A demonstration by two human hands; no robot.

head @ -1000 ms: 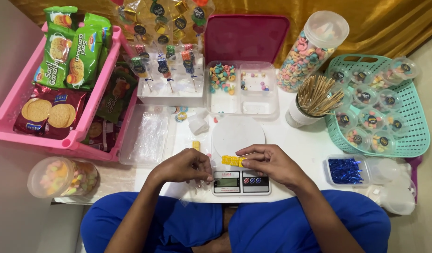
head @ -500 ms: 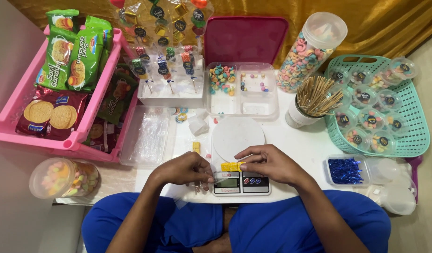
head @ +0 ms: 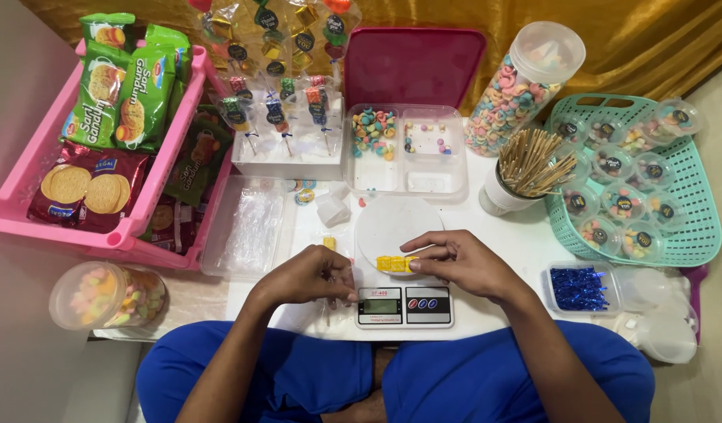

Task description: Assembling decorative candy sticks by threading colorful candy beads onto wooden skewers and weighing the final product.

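Your right hand (head: 463,265) is pinching the yellow candy row (head: 395,264), lying left-right on the scale (head: 400,274). Your left hand (head: 310,276), curled, is gripping a thin stick (head: 327,301). Both are staying put.

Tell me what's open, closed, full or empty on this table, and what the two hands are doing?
Kitchen scale: switched on, display lit.
Yellow candies: in a row on the scale's round plate, held by the right hand.
Left hand: closed, fingers by the scale's front corner.
Tall cereal jar: lid on, nearly full.
Divided clear box: open, partly filled.
Stick cup: full.
Green basket: holds lidded cups.
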